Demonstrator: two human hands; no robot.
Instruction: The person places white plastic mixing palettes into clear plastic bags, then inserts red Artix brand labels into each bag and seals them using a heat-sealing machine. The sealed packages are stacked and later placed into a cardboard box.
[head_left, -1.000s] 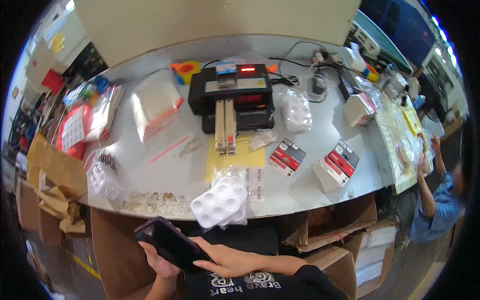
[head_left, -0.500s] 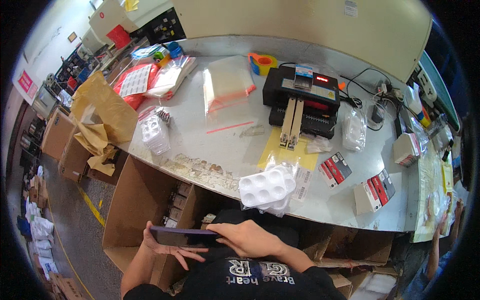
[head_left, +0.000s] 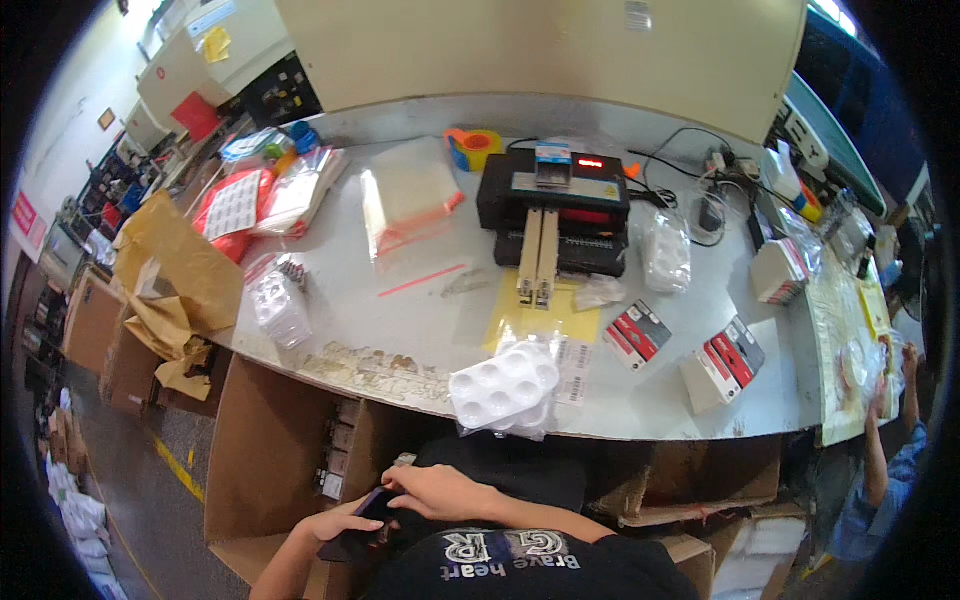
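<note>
Low in front of my body is a dark, flat, glossy smartphone (head_left: 352,540), tilted. My left hand (head_left: 332,522) is closed round it, the thumb lying across its face. Curled at the phone's upper end are the fingers of my right hand (head_left: 440,488), which appear to grip that edge. Part of the phone is hidden by the hands. On the table edge beyond them lie white plastic palette trays (head_left: 505,388) with round wells, stacked in clear bags.
A black machine (head_left: 555,210) with a lit red display stands on the table (head_left: 400,325). Around it are clear bags (head_left: 410,195), card packs (head_left: 638,333), a tape dispenser (head_left: 473,150) and bagged trays (head_left: 280,308). Open cardboard boxes (head_left: 265,440) stand below. Another person's arm (head_left: 876,460) is at the right.
The phone has turned from nearly level to steeply tilted and come lower. My left fingers, spread before, have closed on it. My right hand has shifted left, and the view has swung right.
</note>
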